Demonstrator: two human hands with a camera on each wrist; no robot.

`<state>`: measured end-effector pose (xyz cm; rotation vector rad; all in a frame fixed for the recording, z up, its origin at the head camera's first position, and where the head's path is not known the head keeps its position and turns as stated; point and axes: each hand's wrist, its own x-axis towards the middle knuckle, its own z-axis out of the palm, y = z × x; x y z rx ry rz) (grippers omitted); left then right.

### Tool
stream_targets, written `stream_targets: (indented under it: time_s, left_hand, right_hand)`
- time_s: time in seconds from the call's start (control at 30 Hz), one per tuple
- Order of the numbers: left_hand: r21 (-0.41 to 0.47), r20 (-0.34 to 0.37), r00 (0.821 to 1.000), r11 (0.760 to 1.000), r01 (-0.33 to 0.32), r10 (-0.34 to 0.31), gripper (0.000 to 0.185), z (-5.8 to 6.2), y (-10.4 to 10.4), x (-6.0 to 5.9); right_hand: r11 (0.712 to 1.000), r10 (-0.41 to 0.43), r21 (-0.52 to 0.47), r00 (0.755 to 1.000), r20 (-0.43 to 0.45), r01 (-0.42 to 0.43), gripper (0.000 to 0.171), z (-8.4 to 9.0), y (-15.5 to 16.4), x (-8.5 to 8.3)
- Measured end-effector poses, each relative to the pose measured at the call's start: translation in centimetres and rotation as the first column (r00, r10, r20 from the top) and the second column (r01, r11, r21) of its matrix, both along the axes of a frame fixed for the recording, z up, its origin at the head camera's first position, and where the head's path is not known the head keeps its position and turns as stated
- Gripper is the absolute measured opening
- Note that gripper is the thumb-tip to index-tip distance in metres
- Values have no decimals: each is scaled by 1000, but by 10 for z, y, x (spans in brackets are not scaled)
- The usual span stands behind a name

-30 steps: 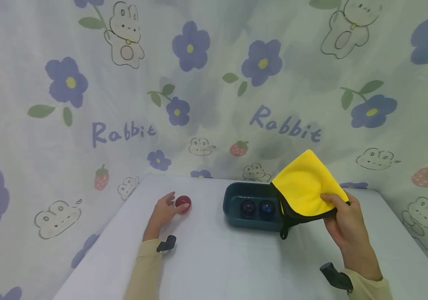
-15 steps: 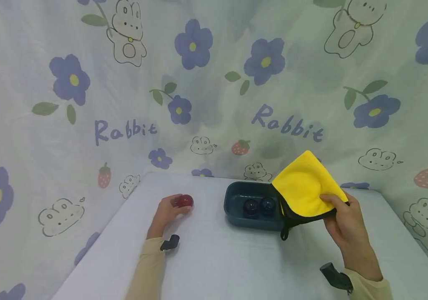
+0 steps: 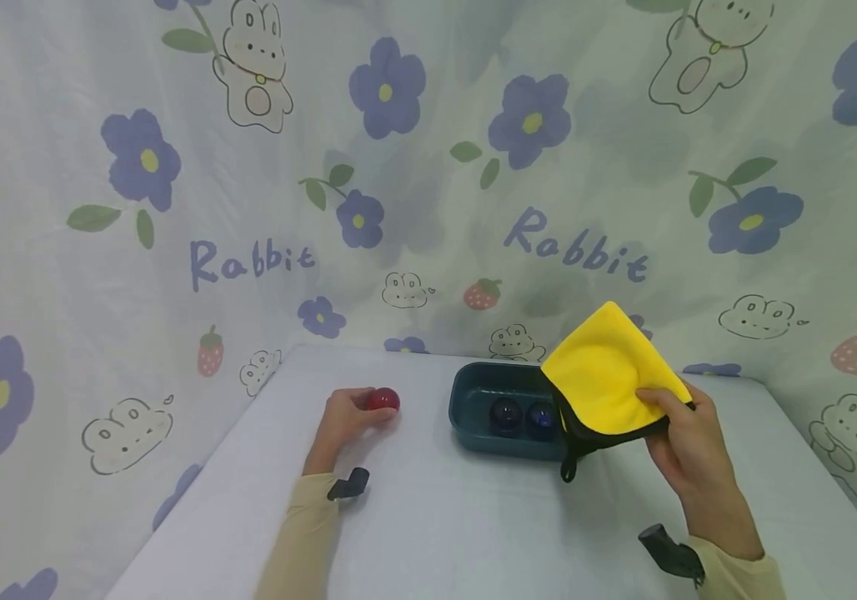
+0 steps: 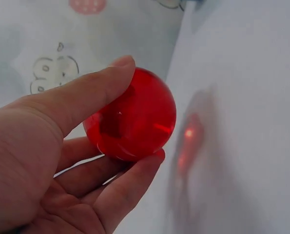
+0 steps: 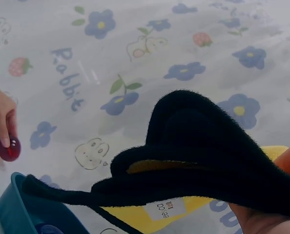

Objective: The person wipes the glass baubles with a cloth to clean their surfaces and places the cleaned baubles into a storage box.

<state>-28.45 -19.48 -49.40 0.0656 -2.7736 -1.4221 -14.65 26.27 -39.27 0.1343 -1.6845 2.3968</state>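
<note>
On the white tabletop (image 3: pixel 428 517), the left hand (image 3: pixel 342 421) is now pinching the translucent red ball (image 3: pixel 383 400), lifted slightly; the right hand (image 3: pixel 691 454) keeps gripping the yellow-and-black cloth (image 3: pixel 604 371) over the teal tray (image 3: pixel 473 417).

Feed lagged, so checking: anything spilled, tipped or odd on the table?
Nothing stands out. The tray sits flat with two dark balls inside; the left hand grips the red ball, the right hand the cloth.
</note>
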Motion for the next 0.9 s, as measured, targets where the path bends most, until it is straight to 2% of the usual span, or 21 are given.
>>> stream_targets:
  time_s: [0.13,0.3,0.5,0.73,0.9]
  left_hand:
    - [30,-6,1000,999,18,-17,77,10,10,2]
    - [45,-27,999,998,35,-34,77,28,26,7]
    - [83,-92,990,990,116,-109,72,48,45,19]
    - [122,-171,964,966,227,-205,56,67,69,35]
    - [154,-228,927,929,336,-298,53,79,85,48]
  right_hand:
    - [1000,9,16,1000,4,-9,37,0,-2,0]
    - [999,16,39,1000,15,-16,38,0,-5,0]
    - [997,6,78,998,58,-11,39,0,-9,1]
    - [987,-8,161,994,109,-9,45,0,-16,-1]
    - [976,3,214,993,114,-27,53,3,-24,-1]
